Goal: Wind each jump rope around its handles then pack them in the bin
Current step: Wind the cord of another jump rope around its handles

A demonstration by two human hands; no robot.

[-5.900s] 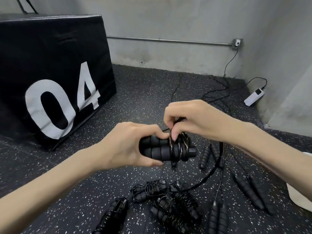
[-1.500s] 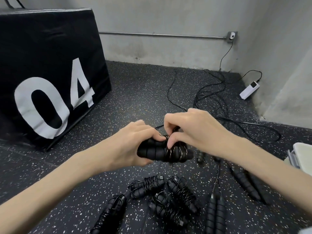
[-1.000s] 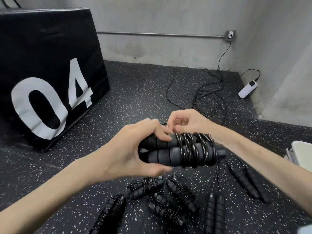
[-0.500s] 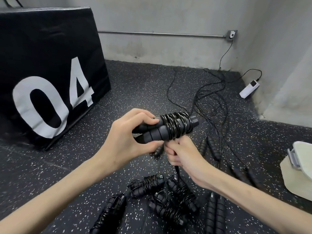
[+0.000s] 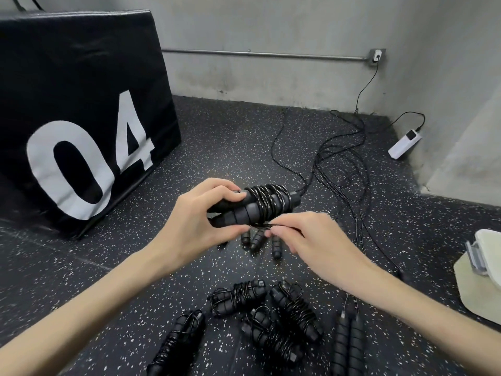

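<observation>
Here the left hand (image 5: pixel 195 226) grips the black foam-handled, cord-wound jump rope (image 5: pixel 257 206); the right hand (image 5: pixel 317 245) pinches its cord end, fingertips partly hidden.

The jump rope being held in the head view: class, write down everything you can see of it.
The jump rope has two black ribbed handles, foam-like, held side by side and tilted up to the right above the floor. Thin glossy black cord is coiled around their right half. The left hand grips the bare left ends. The right hand pinches the loose cord end just beneath the bundle.
</observation>
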